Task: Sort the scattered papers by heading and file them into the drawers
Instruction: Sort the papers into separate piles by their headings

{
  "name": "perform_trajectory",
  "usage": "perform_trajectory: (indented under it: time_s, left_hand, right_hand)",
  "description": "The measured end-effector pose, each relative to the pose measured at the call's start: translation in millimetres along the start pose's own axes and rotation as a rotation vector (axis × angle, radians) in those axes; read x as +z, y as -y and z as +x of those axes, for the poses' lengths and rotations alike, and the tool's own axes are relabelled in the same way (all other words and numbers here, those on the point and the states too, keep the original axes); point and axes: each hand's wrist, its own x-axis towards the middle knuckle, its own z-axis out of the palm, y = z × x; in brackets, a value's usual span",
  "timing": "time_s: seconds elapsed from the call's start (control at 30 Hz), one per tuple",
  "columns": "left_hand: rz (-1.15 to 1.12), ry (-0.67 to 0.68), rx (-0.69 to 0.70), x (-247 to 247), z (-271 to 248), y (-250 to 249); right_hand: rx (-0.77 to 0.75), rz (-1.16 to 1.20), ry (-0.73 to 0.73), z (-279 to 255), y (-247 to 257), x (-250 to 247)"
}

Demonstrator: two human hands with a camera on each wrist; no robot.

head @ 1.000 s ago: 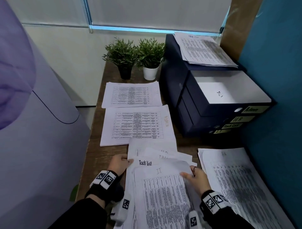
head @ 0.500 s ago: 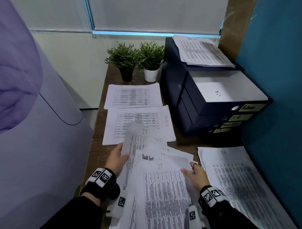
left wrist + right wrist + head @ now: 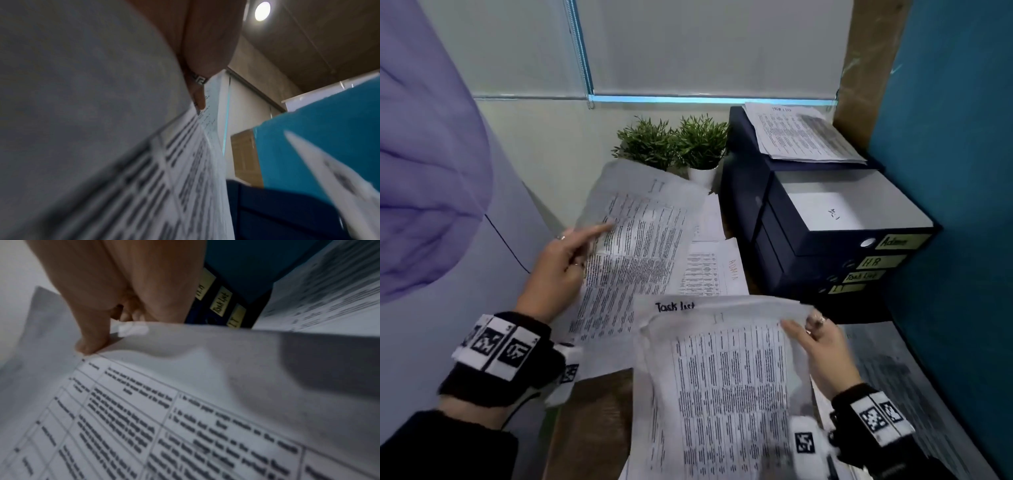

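Lifted clear, left hand [image 3: 558, 270] pinches one sheet [image 3: 633, 246]; right hand [image 3: 822, 353] grips stack [image 3: 722, 387] edge.

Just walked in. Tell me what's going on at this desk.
A person is sorting printed sheets. The left hand holds up one sheet headed IT. The right hand grips a bundle with another IT page on top and a Task List page behind. The drawer unit, labelled Admin, HR, Task List and IT, has its Admin drawer open. An Admin stack lies on the desk.
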Motion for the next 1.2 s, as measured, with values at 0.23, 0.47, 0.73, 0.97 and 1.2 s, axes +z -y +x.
perform_trajectory:
  time_s: [0.23, 0.47, 0.73, 0.97, 1.2]
  left_hand:
    - [-0.510, 0.170, -0.066, -5, -6, -37]
    - [-0.735, 0.231, -0.457, 65, -44, -12]
    - [-0.256, 0.156, -0.470, 89, -58, 40]
    - [-0.084, 0.006, -0.163, 45, -21, 44]
    - [-0.149, -0.010, -0.053, 10, 5, 14]
  right_hand:
    - [-0.176, 0.078, -0.063, 28, 41, 23]
    - [-0.031, -0.146, -0.169, 40, -4, 29]
    - [0.201, -0.543, -0.243, 31, -71, 7]
    - [0.033, -0.345, 0.058, 10, -24, 2]
    - [-0.023, 0.108, 0.086, 13, 26, 13]
